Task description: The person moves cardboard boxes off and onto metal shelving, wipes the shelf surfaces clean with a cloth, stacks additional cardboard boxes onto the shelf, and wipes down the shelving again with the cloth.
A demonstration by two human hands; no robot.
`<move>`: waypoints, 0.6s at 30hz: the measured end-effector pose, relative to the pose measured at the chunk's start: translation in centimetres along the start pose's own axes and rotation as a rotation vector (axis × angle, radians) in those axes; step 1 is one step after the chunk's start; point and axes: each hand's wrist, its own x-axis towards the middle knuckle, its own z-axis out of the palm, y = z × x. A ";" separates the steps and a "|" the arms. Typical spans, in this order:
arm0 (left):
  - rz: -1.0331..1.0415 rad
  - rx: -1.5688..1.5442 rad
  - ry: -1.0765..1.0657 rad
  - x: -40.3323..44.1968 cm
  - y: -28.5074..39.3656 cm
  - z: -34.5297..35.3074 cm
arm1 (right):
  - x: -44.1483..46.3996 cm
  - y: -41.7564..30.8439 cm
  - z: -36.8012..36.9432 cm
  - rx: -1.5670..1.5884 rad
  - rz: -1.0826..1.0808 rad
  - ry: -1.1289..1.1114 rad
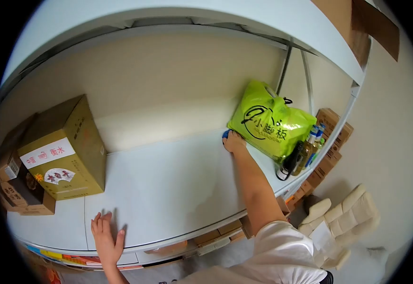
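My right hand (pixel 235 142) reaches to the back of a white shelf board (pixel 168 189), beside the lower left corner of a bright green plastic bag (pixel 270 123). Its fingers press down on a blue cloth (pixel 225 135), of which only a bit pokes out at the left; the rest is hidden under the hand. At the board's front edge rests my left hand (pixel 105 236), fingers spread and nothing in them.
A tall gold carton (pixel 83 156) and a smaller brown box (pixel 26 194) stand at the left. Several bottles (pixel 306 154) crowd the right end by the bag. An upper shelf (pixel 168 14) spans overhead. A cream padded chair (pixel 344 222) is on the floor at right.
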 end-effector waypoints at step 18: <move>0.141 -0.059 -0.008 -1.6 -2.6 -0.8 | -16.8 3.3 -0.7 -0.112 0.344 0.052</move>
